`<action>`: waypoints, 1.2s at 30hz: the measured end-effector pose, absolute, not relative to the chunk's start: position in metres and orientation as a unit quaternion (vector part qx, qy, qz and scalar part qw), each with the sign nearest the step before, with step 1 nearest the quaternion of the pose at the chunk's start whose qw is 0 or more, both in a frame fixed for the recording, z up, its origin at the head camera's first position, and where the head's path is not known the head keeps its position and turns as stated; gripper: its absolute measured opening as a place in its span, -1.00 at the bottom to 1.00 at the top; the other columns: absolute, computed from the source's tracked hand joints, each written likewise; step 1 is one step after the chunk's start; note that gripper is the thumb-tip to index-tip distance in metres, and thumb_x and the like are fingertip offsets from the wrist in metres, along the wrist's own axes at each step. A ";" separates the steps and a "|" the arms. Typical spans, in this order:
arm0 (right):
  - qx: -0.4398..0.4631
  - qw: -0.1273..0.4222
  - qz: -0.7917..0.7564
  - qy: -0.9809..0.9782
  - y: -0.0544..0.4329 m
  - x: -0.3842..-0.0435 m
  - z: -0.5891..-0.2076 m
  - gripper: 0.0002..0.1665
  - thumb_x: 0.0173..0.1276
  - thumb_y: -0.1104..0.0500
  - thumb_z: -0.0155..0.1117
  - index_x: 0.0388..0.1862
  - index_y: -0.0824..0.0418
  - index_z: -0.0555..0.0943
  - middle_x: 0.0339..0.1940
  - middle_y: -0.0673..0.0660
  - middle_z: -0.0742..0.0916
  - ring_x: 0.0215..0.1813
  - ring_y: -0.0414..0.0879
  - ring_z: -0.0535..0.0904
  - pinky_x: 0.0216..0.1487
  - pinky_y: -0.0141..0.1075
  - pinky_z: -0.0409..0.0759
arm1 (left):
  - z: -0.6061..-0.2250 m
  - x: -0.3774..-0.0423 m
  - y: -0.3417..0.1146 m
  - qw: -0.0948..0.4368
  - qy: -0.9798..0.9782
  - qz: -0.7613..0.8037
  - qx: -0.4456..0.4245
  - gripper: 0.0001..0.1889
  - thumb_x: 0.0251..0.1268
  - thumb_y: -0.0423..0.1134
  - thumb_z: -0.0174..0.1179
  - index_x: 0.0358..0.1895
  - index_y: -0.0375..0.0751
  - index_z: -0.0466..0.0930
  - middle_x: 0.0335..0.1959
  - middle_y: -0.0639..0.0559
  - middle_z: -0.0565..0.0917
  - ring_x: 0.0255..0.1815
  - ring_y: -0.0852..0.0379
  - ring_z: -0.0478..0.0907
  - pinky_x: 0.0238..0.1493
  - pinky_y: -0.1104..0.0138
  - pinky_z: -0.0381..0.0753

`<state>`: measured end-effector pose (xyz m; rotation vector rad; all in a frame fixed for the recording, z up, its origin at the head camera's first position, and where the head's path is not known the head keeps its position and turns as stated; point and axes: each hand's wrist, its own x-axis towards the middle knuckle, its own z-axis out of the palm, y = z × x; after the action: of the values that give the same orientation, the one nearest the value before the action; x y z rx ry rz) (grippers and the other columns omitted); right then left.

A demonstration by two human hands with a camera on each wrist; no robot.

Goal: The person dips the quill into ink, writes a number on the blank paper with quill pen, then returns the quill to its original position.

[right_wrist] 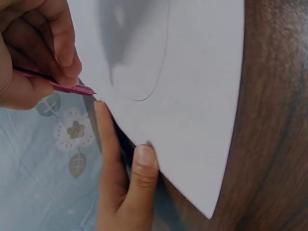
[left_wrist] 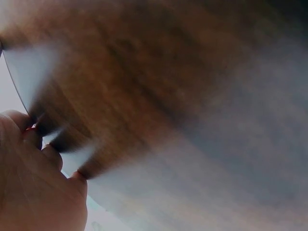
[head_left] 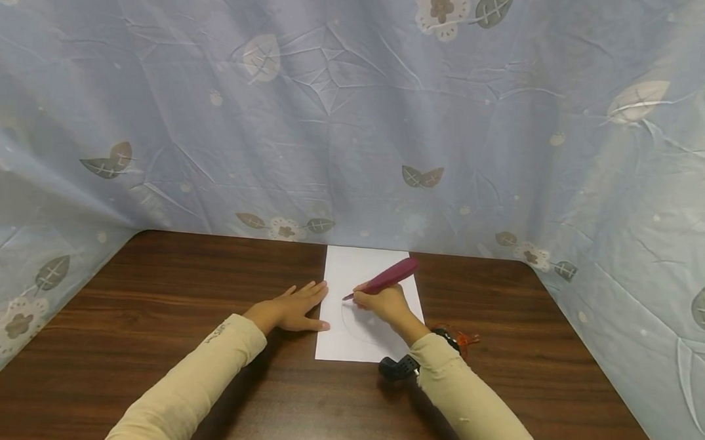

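Observation:
A sheet of white paper [head_left: 362, 263] lies at the far middle of the brown table. My right hand [head_left: 387, 303] pinches a magenta pen [head_left: 394, 275] with a broad upper end, its tip close to the paper. A thin curved line [right_wrist: 139, 100] is drawn on the sheet, plainest in the right wrist view. My left hand [head_left: 294, 310] lies flat with fingers spread, its thumb and fingertips at the sheet's left edge. In the left wrist view, that hand [left_wrist: 43, 183] shows at the lower left, with the table blurred.
Dark wood grain marks the table [head_left: 178, 291]. Behind it and at both sides hangs a light blue curtain [head_left: 330, 199] printed with leaves and flowers. A black wrist device [head_left: 399, 368] with an orange piece [head_left: 467, 340] sits at my right wrist.

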<state>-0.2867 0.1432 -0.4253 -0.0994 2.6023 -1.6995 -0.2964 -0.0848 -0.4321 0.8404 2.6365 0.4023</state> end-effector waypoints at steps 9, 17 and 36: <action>-0.043 -0.001 -0.578 0.815 0.156 -0.290 -0.416 -0.78 0.16 0.29 0.36 -0.20 0.34 0.72 -0.38 0.18 0.77 -0.38 -0.14 0.69 -0.21 -0.28 0.69 | -0.433 -0.295 -0.085 0.177 0.928 0.139 0.296 -0.07 0.34 0.25 0.01 0.53 -0.29 -0.15 0.57 -0.15 -0.18 0.56 -0.15 -0.26 0.47 -0.13 -0.27; -0.042 -0.017 -0.591 0.805 0.184 -0.293 -0.407 -0.76 0.20 0.35 0.30 -0.14 0.42 0.67 -0.29 0.27 0.77 -0.39 -0.17 0.69 -0.25 -0.32 0.69 | -0.435 -0.296 -0.084 0.174 0.930 0.138 0.294 -0.08 0.35 0.23 0.01 0.54 -0.26 -0.16 0.57 -0.11 -0.17 0.57 -0.12 -0.25 0.47 -0.13 -0.27; -0.025 -0.051 -0.560 0.827 0.288 -0.281 -0.402 -0.65 0.31 0.30 0.27 0.02 0.49 0.59 -0.39 0.07 0.78 -0.35 -0.18 0.72 -0.26 -0.38 0.68 | -0.430 -0.295 -0.084 0.173 0.928 0.148 0.296 -0.09 0.36 0.20 0.02 0.53 -0.31 -0.15 0.57 -0.16 -0.16 0.56 -0.16 -0.24 0.46 -0.15 -0.25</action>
<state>-0.2805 0.2882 -0.4018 -0.0819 2.6858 -1.8177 -0.2952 -0.0836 -0.4305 0.8408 2.6318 0.4199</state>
